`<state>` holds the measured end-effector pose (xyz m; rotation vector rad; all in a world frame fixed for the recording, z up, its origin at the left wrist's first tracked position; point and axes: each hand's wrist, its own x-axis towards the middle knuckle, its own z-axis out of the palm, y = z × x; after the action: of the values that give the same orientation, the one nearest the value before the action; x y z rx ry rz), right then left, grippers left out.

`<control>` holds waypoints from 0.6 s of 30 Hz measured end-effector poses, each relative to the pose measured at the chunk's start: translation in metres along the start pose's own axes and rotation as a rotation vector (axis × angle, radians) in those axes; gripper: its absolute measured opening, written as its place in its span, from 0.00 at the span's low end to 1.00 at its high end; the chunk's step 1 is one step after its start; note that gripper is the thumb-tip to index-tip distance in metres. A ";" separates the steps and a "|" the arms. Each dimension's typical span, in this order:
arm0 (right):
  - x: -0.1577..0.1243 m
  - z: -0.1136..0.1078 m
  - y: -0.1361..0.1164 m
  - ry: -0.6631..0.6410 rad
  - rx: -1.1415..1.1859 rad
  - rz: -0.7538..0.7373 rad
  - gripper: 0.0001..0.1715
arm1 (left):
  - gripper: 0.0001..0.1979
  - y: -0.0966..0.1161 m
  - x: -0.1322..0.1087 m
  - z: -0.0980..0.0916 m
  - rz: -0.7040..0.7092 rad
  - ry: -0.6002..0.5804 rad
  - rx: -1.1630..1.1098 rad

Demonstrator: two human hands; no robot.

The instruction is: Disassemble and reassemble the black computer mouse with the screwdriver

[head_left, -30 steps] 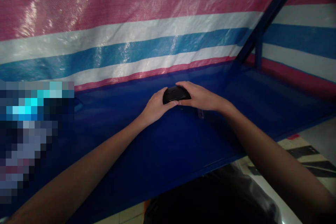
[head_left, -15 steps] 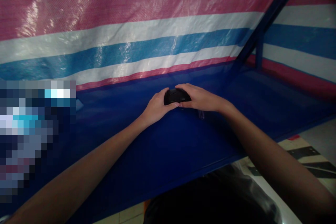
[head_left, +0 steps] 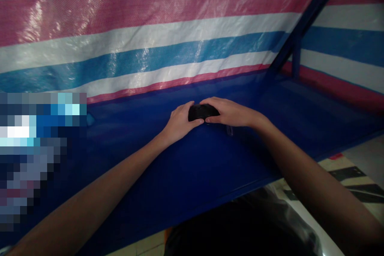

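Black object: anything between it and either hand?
Nothing visible. The left hand and right hand grip the black object directly, one at each end. The small clear strip shows just below the right hand in the picture, outside the grip.

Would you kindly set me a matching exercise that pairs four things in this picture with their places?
1. Red, white and blue striped plastic sheet
2. Rounded, shiny black object
3. Flat, deep-blue table surface
4. Small, narrow, see-through piece

A. Held between the bare left hand and bare right hand
B. Beside the right hand, on its near side
C. Rising behind as the backdrop
D. Spread beneath both hands

Pairs: 1-C, 2-A, 3-D, 4-B
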<state>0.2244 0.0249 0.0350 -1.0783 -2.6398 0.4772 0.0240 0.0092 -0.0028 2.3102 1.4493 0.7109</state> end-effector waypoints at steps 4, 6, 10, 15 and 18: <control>0.000 0.001 0.000 -0.005 -0.011 -0.012 0.25 | 0.33 -0.001 0.001 0.000 0.012 -0.004 -0.015; 0.000 0.001 0.000 -0.002 -0.009 -0.012 0.24 | 0.33 -0.001 0.001 0.001 0.018 -0.002 -0.024; -0.001 -0.001 0.000 0.020 -0.004 -0.016 0.25 | 0.32 0.000 0.001 0.000 0.011 -0.005 -0.024; 0.000 -0.002 -0.001 0.020 -0.003 -0.002 0.25 | 0.32 0.001 0.001 0.000 0.004 -0.007 -0.025; 0.000 -0.002 -0.001 0.020 -0.002 -0.004 0.24 | 0.32 0.001 0.000 0.000 0.000 -0.005 -0.031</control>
<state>0.2245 0.0240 0.0374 -1.0720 -2.6251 0.4602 0.0250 0.0091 -0.0021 2.2869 1.4261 0.7216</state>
